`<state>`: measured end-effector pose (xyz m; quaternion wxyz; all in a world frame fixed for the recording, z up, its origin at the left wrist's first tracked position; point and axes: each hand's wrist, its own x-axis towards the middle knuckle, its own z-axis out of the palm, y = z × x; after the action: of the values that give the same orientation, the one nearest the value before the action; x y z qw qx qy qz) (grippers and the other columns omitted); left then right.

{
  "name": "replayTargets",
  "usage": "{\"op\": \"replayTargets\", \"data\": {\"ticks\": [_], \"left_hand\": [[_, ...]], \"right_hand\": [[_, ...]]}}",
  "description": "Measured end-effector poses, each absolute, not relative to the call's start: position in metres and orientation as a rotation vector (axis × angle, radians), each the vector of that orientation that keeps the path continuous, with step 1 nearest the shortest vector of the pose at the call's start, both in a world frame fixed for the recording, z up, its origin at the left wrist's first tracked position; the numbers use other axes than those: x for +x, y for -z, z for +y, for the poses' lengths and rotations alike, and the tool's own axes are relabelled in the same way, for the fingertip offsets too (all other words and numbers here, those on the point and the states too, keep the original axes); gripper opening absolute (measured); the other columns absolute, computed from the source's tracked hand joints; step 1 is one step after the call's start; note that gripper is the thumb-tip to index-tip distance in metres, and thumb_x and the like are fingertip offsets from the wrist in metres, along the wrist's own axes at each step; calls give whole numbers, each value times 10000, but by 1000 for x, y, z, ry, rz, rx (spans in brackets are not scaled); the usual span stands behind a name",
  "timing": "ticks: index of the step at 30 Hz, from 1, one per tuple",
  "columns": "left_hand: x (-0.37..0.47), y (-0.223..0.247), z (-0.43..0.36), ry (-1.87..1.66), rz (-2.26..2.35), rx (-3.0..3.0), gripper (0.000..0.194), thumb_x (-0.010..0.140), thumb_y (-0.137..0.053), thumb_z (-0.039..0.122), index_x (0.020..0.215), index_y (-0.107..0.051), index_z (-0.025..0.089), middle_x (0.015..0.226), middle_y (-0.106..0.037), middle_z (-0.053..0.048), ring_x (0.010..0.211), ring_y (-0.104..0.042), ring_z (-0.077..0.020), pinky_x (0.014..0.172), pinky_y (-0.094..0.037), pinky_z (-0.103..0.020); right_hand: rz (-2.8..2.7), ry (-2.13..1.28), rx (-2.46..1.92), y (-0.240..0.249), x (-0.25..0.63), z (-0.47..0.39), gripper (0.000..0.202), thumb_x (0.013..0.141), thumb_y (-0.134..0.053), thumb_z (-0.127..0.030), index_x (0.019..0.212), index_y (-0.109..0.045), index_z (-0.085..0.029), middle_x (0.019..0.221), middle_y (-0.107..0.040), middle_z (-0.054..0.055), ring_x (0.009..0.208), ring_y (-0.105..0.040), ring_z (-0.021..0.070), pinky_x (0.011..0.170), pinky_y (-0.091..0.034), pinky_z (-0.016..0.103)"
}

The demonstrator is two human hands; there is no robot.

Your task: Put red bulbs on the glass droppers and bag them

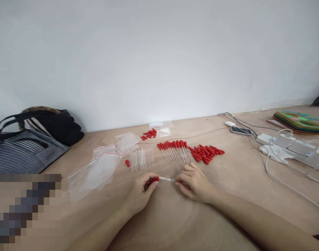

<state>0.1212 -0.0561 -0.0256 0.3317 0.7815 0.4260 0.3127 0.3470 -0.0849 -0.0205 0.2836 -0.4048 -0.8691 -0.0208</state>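
Note:
My left hand (145,190) is closed on a red rubber bulb (154,180). A clear glass dropper tube (166,179) runs from the bulb's mouth across to my right hand (193,183), whose fingers pinch its other end. Just beyond, a row of droppers with red bulbs (176,151) lies fanned out. To its right is a heap of loose red bulbs (206,153). Bare clear tubes (142,159) lie side by side left of the row, with a single red bulb (127,162) beside them.
Clear zip bags (96,170) lie on the left of the wooden table (159,223). Small red bulbs (149,134) and a bag of thin tubes (163,131) are near the wall. A striped bag (28,150) stands left; a phone (241,130), power strip (300,148) and cables are right.

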Motion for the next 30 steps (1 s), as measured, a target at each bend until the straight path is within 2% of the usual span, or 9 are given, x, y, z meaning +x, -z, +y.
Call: {"op": "replayTargets", "data": {"ticks": [9,16,30], "left_hand": [[120,25,-57,-839,1115,2206,161,807,-461,245,876,-599,200,813,-648,-18,740,-596,-143,672,-469,-260],[122,24,-58,-910,1153,2265,157,817,-467,251,834,-613,197,770,-654,-8,698,-598,-132,637,-468,-239],[122,20,-64,-1026,913,2453,149,830,-460,203,814,-606,180,715,-637,-20,649,-591,-119,603,-468,-218]], "right_hand": [[-2384,71,-1027,21,346,-86,309,755,-464,-156,1021,-606,-225,629,-550,10,657,-393,149,617,-236,304],[-2296,130,-969,21,335,-88,213,842,-441,-232,887,-641,-174,578,-538,10,626,-396,136,590,-223,295],[-2344,353,-708,20,339,-87,166,814,-427,-107,842,-590,-114,577,-540,0,624,-371,126,628,-207,311]]}}
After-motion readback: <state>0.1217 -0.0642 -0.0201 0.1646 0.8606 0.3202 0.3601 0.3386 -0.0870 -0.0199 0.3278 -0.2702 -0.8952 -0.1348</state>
